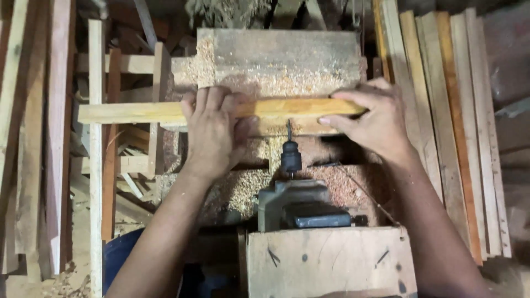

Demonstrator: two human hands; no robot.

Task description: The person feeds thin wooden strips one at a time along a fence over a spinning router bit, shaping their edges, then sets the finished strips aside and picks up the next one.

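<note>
My left hand (212, 129) and right hand (375, 118) both grip the slat (276, 107), fingers wrapped over it, holding it across the sawdusty counter (287, 58), just beyond the drill bit (288, 131).

One wooden strip (221, 111) lies across one sawdust-covered machine table (287, 60), under two hands. Below the table: one drill chuck (291, 157). Right of it, perhaps seven leaning boards (447, 110).
</note>
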